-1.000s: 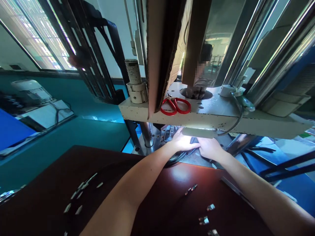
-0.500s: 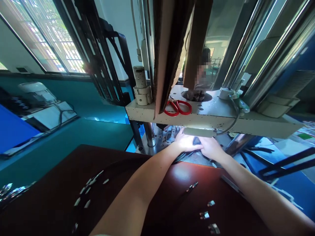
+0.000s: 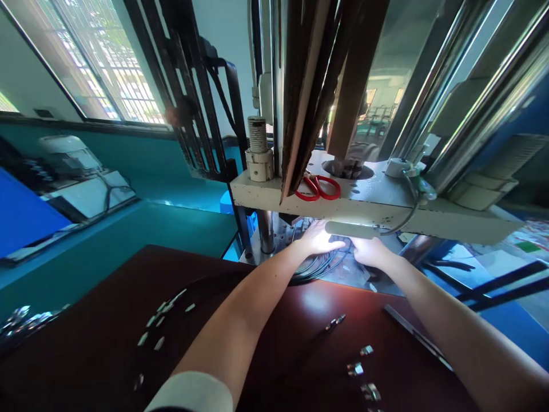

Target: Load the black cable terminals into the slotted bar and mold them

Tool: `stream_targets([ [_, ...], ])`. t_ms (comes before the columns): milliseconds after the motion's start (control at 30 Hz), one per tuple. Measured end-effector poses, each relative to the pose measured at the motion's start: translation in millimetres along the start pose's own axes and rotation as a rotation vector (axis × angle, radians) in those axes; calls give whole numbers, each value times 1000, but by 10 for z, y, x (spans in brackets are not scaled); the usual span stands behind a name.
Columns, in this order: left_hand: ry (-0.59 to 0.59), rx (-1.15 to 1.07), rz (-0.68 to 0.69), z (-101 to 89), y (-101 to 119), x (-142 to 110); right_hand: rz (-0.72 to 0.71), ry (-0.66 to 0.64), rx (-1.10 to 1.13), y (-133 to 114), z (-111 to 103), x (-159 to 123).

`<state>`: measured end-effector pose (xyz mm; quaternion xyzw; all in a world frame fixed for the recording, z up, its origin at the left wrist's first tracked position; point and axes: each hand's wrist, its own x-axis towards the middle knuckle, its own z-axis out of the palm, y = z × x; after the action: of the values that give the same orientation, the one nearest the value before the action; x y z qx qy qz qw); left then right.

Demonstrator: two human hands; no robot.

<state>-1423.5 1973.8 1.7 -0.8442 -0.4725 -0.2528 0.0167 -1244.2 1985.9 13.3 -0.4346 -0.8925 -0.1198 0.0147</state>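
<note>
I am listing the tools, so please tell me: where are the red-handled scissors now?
In the head view, the red-handled scissors lie slightly right of centre, on the machine's pale plate, beside the upright cardboard.

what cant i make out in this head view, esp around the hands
- What the left hand and right hand grip, if anything: head view, hidden by the hands, light bar and glare.
- Scissors blades: head view, mostly behind the brown board.
- Part of the cables: head view, covered by the left forearm.
- Shiny pile: head view, blurred, cut by the left edge.
</note>
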Motion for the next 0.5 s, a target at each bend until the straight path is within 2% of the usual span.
stream_targets([
  [100,30,50,13,-18,-23,-99,-8,26,-3,-7,14,16],
  [267,65,180,154,39,-53,-136,9,105,-4,-112,7,95],
  [500,40,112,19,125,1,-64,52,207,17,-148,-25,237],
])
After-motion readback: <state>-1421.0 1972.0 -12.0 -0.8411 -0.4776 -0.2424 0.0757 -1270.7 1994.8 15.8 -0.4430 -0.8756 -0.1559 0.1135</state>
